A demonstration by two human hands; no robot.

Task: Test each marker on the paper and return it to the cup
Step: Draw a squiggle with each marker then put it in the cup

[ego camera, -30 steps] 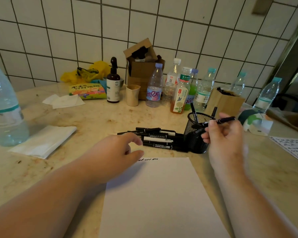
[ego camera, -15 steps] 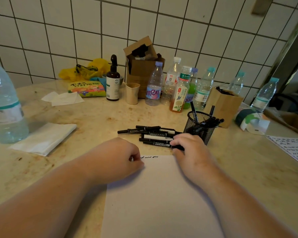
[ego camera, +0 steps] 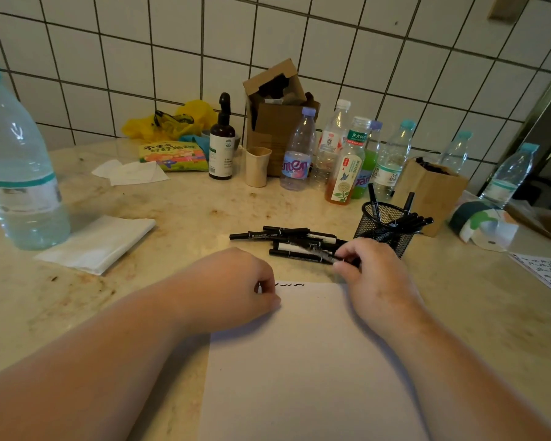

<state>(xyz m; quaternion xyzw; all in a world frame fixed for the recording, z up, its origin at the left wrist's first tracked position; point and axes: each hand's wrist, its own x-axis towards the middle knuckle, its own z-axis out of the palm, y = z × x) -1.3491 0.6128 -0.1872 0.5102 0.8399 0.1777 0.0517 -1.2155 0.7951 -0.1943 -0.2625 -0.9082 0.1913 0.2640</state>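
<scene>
A stained beige stone tabletop (ego camera: 178,224) runs back to a wall of white square tiles (ego camera: 347,49) with dark grout, and along that wall stand an open cardboard box (ego camera: 277,122), a dark pump bottle (ego camera: 221,144), a small beige cup (ego camera: 257,166) and a row of plastic drink bottles (ego camera: 347,160); a large water bottle (ego camera: 16,160) stands at the far left beside a folded white napkin (ego camera: 99,243). Both bare forearms reach in from the near edge. The left hand (ego camera: 236,288) rests on the top left corner of the white paper (ego camera: 306,361), fingers curled under into a loose fist that grips nothing visible, just beside a short black squiggle (ego camera: 291,285) at the sheet's top edge. The right hand (ego camera: 369,268) sits at the paper's top right corner, its fingers pinching one end of a black marker (ego camera: 312,249), which is blurred and angles up to the left over the pile of loose markers (ego camera: 287,241) lying on the tabletop just beyond the paper. The black mesh cup (ego camera: 385,230), with several markers leaning out to its right, stands just behind the right hand, to the right of the pile
</scene>
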